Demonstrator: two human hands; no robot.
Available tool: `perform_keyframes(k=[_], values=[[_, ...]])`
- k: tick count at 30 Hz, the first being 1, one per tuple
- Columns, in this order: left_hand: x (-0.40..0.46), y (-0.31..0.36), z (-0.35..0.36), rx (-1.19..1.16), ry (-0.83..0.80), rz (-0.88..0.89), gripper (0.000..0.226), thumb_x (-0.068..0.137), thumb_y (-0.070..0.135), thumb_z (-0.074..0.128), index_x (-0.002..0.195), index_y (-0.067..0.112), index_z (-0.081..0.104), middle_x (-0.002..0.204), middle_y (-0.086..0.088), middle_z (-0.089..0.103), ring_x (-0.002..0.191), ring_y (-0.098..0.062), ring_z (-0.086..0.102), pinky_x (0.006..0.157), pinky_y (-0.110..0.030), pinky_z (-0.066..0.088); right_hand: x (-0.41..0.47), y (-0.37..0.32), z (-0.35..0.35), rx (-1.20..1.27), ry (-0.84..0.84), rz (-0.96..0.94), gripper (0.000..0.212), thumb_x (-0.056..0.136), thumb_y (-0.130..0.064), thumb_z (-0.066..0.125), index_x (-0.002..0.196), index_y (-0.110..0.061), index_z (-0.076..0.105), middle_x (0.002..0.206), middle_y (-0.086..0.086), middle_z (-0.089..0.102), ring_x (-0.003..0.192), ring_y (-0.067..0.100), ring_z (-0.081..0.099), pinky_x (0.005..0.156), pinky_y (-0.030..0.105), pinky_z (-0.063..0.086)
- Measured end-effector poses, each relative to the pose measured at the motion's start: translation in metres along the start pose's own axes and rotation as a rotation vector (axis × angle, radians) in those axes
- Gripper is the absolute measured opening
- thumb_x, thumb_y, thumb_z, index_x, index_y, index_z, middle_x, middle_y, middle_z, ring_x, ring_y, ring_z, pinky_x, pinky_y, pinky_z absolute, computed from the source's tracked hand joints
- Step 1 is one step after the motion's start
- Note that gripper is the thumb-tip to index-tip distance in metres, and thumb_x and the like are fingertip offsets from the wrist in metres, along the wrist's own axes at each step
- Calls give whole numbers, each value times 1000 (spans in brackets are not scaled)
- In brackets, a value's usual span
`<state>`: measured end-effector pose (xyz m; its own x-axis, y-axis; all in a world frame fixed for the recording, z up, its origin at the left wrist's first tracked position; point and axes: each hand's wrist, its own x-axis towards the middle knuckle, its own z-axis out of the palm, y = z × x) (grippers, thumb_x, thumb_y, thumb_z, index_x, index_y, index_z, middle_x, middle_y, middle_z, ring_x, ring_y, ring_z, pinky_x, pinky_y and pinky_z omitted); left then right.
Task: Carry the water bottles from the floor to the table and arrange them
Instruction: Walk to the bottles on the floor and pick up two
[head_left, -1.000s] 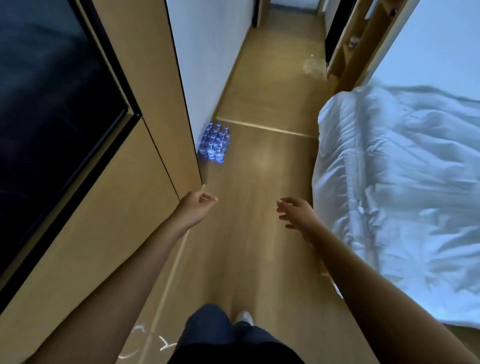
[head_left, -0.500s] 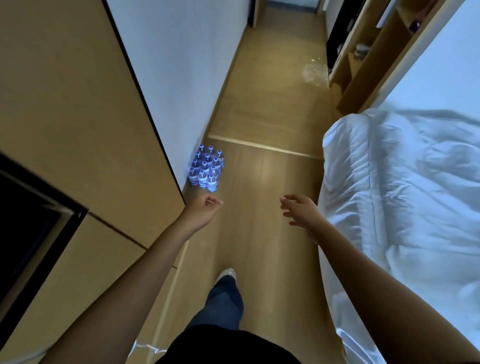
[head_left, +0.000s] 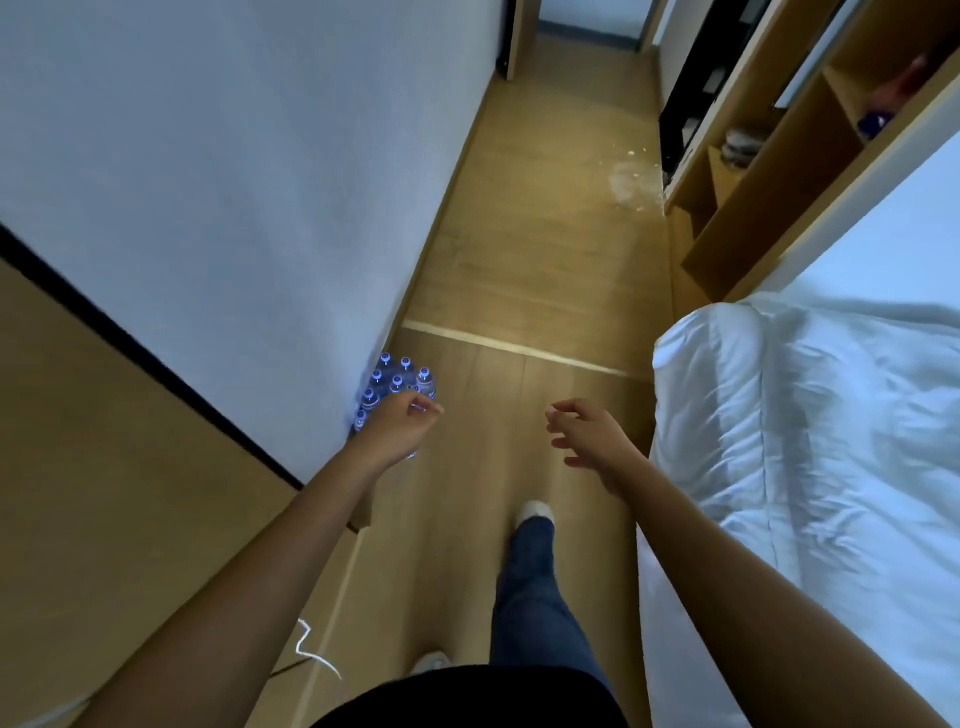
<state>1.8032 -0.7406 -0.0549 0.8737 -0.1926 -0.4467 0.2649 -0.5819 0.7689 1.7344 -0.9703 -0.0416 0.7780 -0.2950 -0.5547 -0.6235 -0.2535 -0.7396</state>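
water bottles (head_left: 397, 382) stand clustered on the floor (head_left: 519, 270) against the wall (head_left: 234, 182). left hand (head_left: 397, 428) loosely curled, right hand (head_left: 592, 434) spread; both empty. risk: a hasty grab topples the pack.

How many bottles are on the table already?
No table shows, so that cannot be told. The water bottles stand clustered on the floor by the wall. The left hand and right hand hold nothing. Picking up, carrying and arranging are left for these.

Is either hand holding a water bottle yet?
No: the left hand and right hand hold nothing, and the water bottles stand on the floor.
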Motion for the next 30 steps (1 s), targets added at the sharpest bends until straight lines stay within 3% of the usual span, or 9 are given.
perform_keyframes(k=[5,8,10,14,17,20,24,27,30], values=[[77,43,5,-63,73,-53,16,94,19,54,96,9,66,88,-11,66,74,-19,61,67,-24,46,99,-42,-35,-20,-66,-2,29,100,-33,53,125,-18,56,116,7,63,106,24,61,87,36,50],[125,67,10,-131,145,-116,18,92,18,53,94,4,65,77,-6,59,57,-13,52,45,-12,41,162,-78,-56,-51,-104,-30,23,99,-34,55,116,-20,59,109,5,65,94,19,61,80,33,49],[155,83,13,-135,178,-144,17,93,19,53,92,6,63,75,-5,57,55,-12,50,39,-9,37,200,-102,-69,-73,-132,-48,21,98,-34,55,113,-20,60,104,3,65,87,15,60,77,31,48],[207,102,18,-175,252,-207,7,93,20,55,88,17,60,81,0,58,57,-3,53,52,-12,41,264,-137,-82,-117,-203,-71,19,96,-34,56,109,-21,62,100,1,66,84,14,61,73,30,49],[237,109,15,-156,315,-219,6,95,19,58,99,21,54,99,0,57,64,9,56,66,-10,38,306,-161,-81,-162,-246,-73,21,96,-31,57,112,-19,63,97,3,65,85,16,61,73,33,49],[257,108,7,-208,402,-274,10,95,19,59,104,18,56,103,-2,58,88,-14,55,68,-15,41,343,-181,-70,-223,-305,-93,21,96,-30,57,113,-18,63,99,4,65,86,18,61,73,32,49],[281,95,-9,-238,463,-386,25,95,16,58,118,5,61,112,-13,65,101,-29,61,82,-30,44,387,-205,-42,-284,-403,-114,11,96,-28,58,103,-22,63,95,3,64,83,18,58,71,31,47],[303,82,-20,-254,498,-498,25,97,21,56,116,5,62,118,-15,64,110,-32,60,97,-39,45,416,-221,-16,-360,-495,-162,19,97,-31,57,112,-21,63,105,-1,64,92,16,62,73,28,46],[330,73,-29,-315,557,-521,28,98,19,54,119,2,61,119,-17,64,112,-34,59,98,-42,46,444,-242,10,-454,-568,-229,20,99,-33,56,115,-22,61,107,-3,65,93,11,65,76,27,53]])
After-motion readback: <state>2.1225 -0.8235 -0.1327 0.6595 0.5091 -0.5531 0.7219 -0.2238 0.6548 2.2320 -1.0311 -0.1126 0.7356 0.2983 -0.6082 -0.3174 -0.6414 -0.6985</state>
